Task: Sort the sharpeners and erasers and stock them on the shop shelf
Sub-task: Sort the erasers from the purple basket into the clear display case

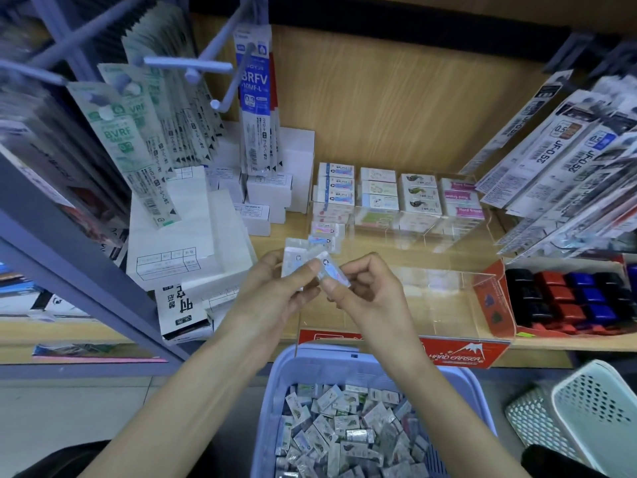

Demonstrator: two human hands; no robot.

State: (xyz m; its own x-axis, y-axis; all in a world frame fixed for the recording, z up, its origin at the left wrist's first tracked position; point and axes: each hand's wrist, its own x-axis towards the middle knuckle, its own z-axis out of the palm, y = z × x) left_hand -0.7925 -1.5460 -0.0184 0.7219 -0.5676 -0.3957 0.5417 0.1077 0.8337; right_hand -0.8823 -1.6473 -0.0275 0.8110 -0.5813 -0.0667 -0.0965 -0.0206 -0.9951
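Both hands are closed on stock: our left hand (275, 291) curls round a few wrapped erasers (292, 260), and our right hand (372, 294) pinches a single eraser (333, 273) against them, just in front of the acrylic display tray (406, 232), at its left column. Lilac basket (477, 384) of mixed pieces sits below the tray's front. Risks, as we judge them: glossy wrap lets the pinched piece slip and drop back into the basket; look-alike prints send it to the wrong column; a hurried reach topples the low front stack (325, 231) in the tray.
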